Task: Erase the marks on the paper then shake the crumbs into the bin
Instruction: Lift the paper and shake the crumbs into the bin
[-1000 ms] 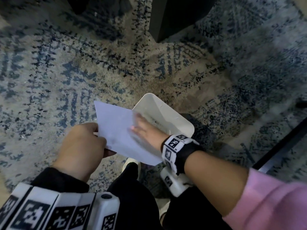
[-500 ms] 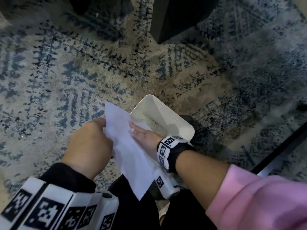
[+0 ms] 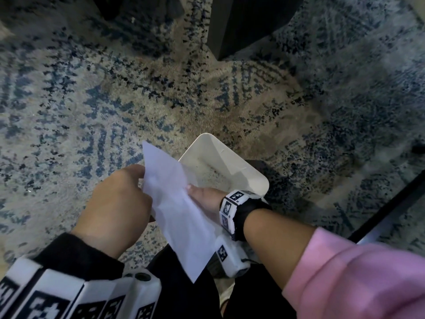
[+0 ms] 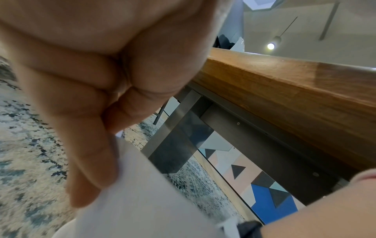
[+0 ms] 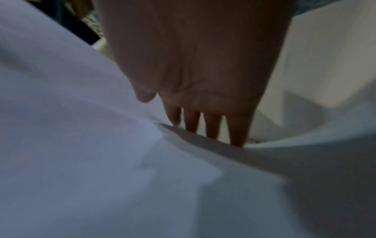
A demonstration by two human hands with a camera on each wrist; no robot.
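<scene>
A white sheet of paper (image 3: 177, 210) hangs steeply tilted over the near-left rim of a white bin (image 3: 232, 162) standing on the carpet. My left hand (image 3: 128, 194) pinches the sheet's left edge, with fingers curled on the paper (image 4: 142, 201). My right hand (image 3: 202, 196) lies with straight fingers (image 5: 213, 127) against the sheet's right face (image 5: 101, 145), over the bin's opening (image 5: 325, 64). Small specks lie on the bin's floor. No marks show on the paper.
A blue and beige patterned carpet (image 3: 115, 100) covers the floor. A dark table leg (image 3: 241, 24) stands behind the bin, under a wooden tabletop (image 4: 284, 90). A dark metal bar (image 3: 391, 210) runs along the right. My dark trousers (image 3: 184, 293) are below the paper.
The paper has swung from nearly flat to a steep tilt, its lower corner dropping toward my legs. My right hand has slid back along it toward my body.
</scene>
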